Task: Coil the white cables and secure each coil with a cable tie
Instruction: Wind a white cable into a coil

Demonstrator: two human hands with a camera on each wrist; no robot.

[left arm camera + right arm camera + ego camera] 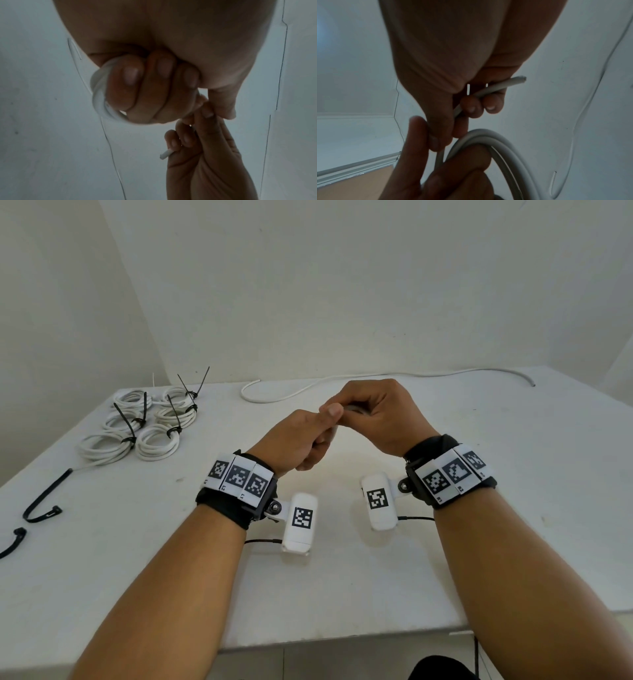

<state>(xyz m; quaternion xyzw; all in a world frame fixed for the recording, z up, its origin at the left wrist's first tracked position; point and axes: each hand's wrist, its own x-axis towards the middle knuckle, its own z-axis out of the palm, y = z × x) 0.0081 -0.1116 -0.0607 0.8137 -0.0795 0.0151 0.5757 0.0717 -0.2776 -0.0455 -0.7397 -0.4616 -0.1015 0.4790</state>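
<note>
Above the middle of the white table [342, 594] my two hands meet. My left hand [305, 440] is curled round a small coil of white cable [99, 97], whose loops wrap its fingers [130, 83]. My right hand [373, 412] pinches the free end of that same cable [503, 84], and the cut tip sticks out past its fingers [489, 105]. The coil's loops [501, 143] also show in the right wrist view, below that hand. From the head view the coil is almost hidden between the hands.
Several finished white coils [144, 426], each bound with a black cable tie, lie at the table's back left. Loose black ties [41, 501] lie at the left edge. A long uncoiled white cable [376, 380] runs along the back edge by the wall.
</note>
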